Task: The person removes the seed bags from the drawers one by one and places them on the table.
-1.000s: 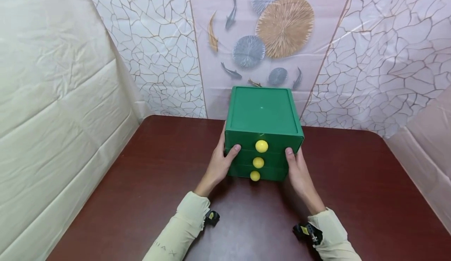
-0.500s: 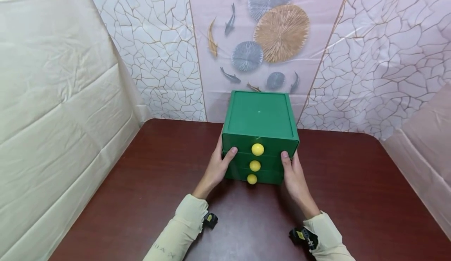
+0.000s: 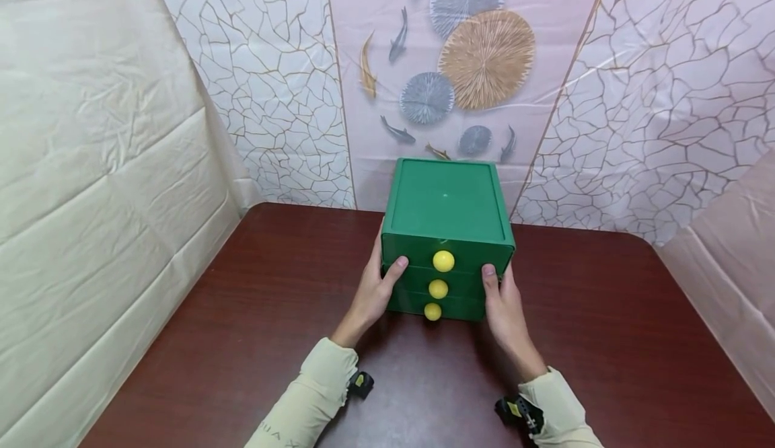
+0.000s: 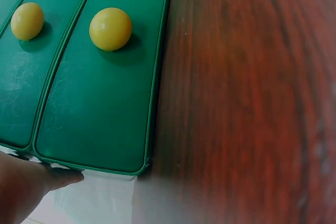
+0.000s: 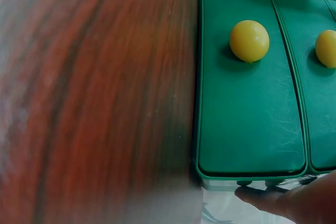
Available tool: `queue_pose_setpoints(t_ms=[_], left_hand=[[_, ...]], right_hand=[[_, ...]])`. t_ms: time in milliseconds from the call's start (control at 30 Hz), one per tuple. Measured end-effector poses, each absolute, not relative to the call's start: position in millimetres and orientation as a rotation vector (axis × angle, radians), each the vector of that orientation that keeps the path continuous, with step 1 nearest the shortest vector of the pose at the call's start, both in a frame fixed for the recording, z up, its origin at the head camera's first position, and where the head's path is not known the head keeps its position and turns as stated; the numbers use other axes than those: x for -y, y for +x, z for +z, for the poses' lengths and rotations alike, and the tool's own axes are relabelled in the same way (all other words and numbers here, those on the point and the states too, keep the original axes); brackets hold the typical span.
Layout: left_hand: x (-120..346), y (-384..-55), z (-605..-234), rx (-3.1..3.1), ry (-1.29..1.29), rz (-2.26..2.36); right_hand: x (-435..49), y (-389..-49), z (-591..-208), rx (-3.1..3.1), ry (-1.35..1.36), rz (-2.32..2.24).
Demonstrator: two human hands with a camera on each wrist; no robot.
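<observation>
A green three-drawer box (image 3: 447,199) stands near the middle of the table, yellow round knobs on its drawer fronts. My left hand (image 3: 371,293) grips its left side, the thumb lying on the front and the fingers along the side wall. On the opposite side my right hand (image 3: 505,310) holds it the same way. In the left wrist view, the lowest drawer's knob (image 4: 111,29) shows beside the left hand (image 4: 26,187). The right wrist view has the right hand (image 5: 302,200) against the box's side (image 5: 252,124), whose lower edge runs close along the tabletop.
The dark red-brown table (image 3: 254,340) spreads around the box. Behind it hangs a patterned cloth (image 3: 426,98), close to the box's back. A pale cloth wall (image 3: 115,185) borders the left, and another cloth (image 3: 726,259) the right.
The box, held in both hands, has shifted slightly left and nearer to me. The head view has also tilted a little. Both hands keep their grip.
</observation>
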State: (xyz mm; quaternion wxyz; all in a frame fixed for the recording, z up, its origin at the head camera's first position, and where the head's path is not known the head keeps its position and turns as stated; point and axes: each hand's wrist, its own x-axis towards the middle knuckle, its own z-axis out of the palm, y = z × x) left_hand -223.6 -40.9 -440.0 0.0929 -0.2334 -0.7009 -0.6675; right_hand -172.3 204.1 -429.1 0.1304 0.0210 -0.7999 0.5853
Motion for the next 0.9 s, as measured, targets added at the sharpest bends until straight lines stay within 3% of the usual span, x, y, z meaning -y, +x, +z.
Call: queue_pose_setpoints(t_ms=[433,900], left_hand=[[52.4,-230.5,-429.2,1.946,-0.776,-2.027],[52.7,-257.7,-370.5,1.954,-0.532,-2.308]], right_hand=[[-202.6,-166.8,-424.8,2.257,-0.015,1.607],[-202.4,-165.5,-424.1,2.248,-0.027,1.605]])
